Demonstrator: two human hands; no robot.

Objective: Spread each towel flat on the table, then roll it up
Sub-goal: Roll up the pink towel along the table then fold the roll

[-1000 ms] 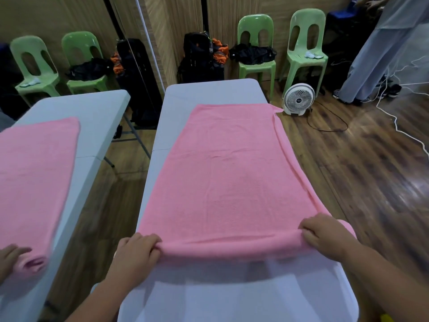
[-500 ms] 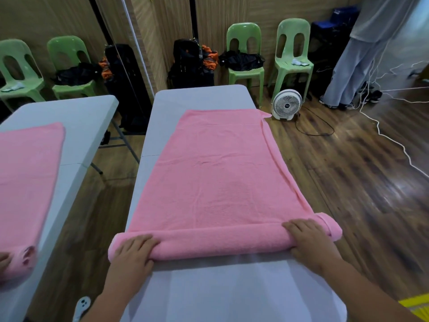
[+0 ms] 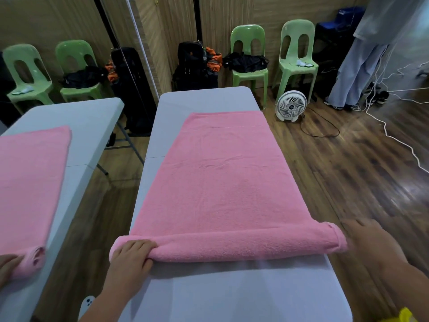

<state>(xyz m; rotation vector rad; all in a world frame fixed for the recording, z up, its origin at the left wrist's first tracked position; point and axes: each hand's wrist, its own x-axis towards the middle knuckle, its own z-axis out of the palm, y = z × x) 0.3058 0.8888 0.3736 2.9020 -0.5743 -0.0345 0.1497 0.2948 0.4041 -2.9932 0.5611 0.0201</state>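
A pink towel (image 3: 222,182) lies flat along the grey table (image 3: 232,293), and its near end is rolled into a thick roll (image 3: 243,247) across the table's width. My left hand (image 3: 130,259) curls over the roll's left end and grips it. My right hand (image 3: 369,245) is blurred; it sits just off the roll's right end, past the table's edge, with its fingers spread and nothing in them. The towel's right side runs along the table's right edge.
A mirror on the left reflects the table and the towel (image 3: 30,182). Green chairs (image 3: 249,59), black bags (image 3: 197,66) and a small white fan (image 3: 291,105) stand beyond the far end. White cables (image 3: 394,140) cross the wooden floor at right, near a standing person (image 3: 357,73).
The roll has grown thicker and moved away from me along the towel. My right hand has come off the roll's right end and slid outward; my left hand stays on the left end.
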